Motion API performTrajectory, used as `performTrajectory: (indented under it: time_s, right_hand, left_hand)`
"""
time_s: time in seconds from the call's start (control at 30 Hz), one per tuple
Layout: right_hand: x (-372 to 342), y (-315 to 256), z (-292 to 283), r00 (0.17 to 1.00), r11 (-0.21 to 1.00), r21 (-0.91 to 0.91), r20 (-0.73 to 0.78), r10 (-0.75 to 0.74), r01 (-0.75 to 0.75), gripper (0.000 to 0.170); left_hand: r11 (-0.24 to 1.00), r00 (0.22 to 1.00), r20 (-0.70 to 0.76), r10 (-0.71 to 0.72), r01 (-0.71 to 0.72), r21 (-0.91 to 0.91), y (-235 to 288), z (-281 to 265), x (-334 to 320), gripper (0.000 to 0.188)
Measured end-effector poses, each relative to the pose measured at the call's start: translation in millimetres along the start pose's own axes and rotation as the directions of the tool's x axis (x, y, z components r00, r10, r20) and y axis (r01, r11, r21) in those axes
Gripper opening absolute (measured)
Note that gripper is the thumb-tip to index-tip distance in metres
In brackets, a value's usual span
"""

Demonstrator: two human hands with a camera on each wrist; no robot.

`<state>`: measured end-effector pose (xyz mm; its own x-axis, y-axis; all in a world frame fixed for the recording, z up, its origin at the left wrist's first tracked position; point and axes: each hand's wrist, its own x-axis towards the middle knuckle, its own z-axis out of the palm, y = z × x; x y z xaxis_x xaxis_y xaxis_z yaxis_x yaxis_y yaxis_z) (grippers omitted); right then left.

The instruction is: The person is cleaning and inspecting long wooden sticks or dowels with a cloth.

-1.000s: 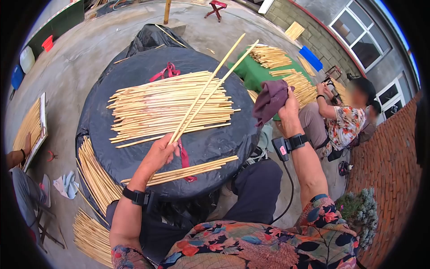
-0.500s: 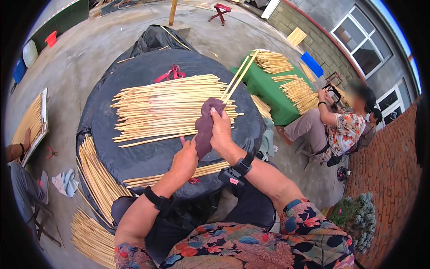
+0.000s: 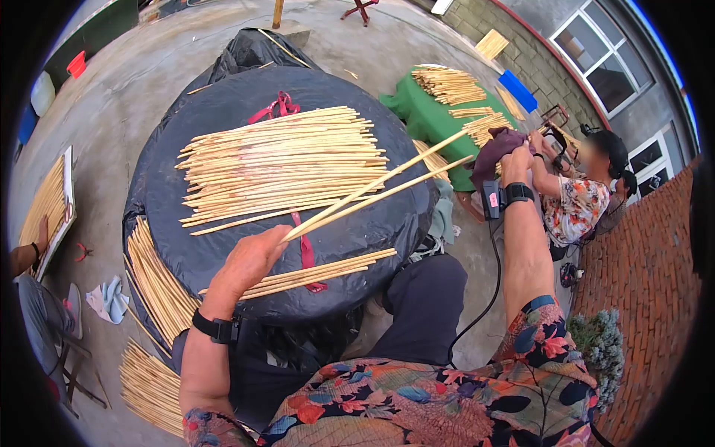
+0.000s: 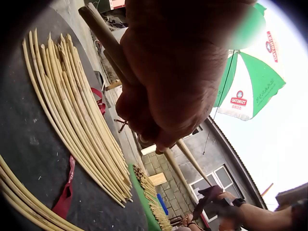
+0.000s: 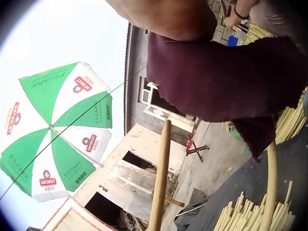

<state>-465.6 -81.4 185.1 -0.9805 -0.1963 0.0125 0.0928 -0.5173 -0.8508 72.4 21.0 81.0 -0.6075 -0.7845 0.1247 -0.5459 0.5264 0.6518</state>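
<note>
Two pale sticks (image 3: pixel 372 186) are pinched at their near ends by my left hand (image 3: pixel 249 261), over the front of the black-covered round table (image 3: pixel 167 164). They slant up to the right and spread apart. My right hand (image 3: pixel 515 165) grips a dark purple cloth (image 3: pixel 495 149) by the sticks' far ends; in the right wrist view the cloth (image 5: pixel 221 77) hangs below the hand, with one stick (image 5: pixel 272 183) passing behind its lower corner. Beneath the sticks lies a wide layer of similar sticks (image 3: pixel 275 164), with a smaller row (image 3: pixel 328 274) nearer me.
Bundles of sticks (image 3: pixel 153 279) lean at the table's left side. A red ribbon (image 3: pixel 307 257) crosses the table. At the right stand a green-covered table (image 3: pixel 417 112) and a seated person (image 3: pixel 577 208). Another person's hand (image 3: pixel 42 235) rests on a board of sticks at the far left.
The right hand and cloth have moved from beside the left hand out to the right along the sticks. The left hand has drawn back left, and the sticks have tilted lower.
</note>
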Motion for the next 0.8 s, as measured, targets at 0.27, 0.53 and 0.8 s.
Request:
performTrajectory:
  time_s: [0.27, 0.53, 0.8]
  right_hand:
    - [-96, -14, -59, 0.79, 0.899, 0.003, 0.478, 0.383, -0.437, 0.032]
    - [-243, 30, -64, 0.456, 0.702, -0.125, 0.678, 0.577, -0.702, 0.034]
    - [-320, 52, -71, 0.475, 0.749, -0.261, 0.636, 0.608, -0.609, 0.021]
  left_hand:
    - [0.578, 0.974, 0.134, -0.184, 0.218, -0.786, 15, 19, 32, 0.016]
    - [0.575, 0.965, 0.255, -0.064, 0.244, -0.781, 41, 49, 44, 0.016]
    - [0.433, 0.915, 0.344, -0.211, 0.403, -0.806, 50, 58, 41, 0.014]
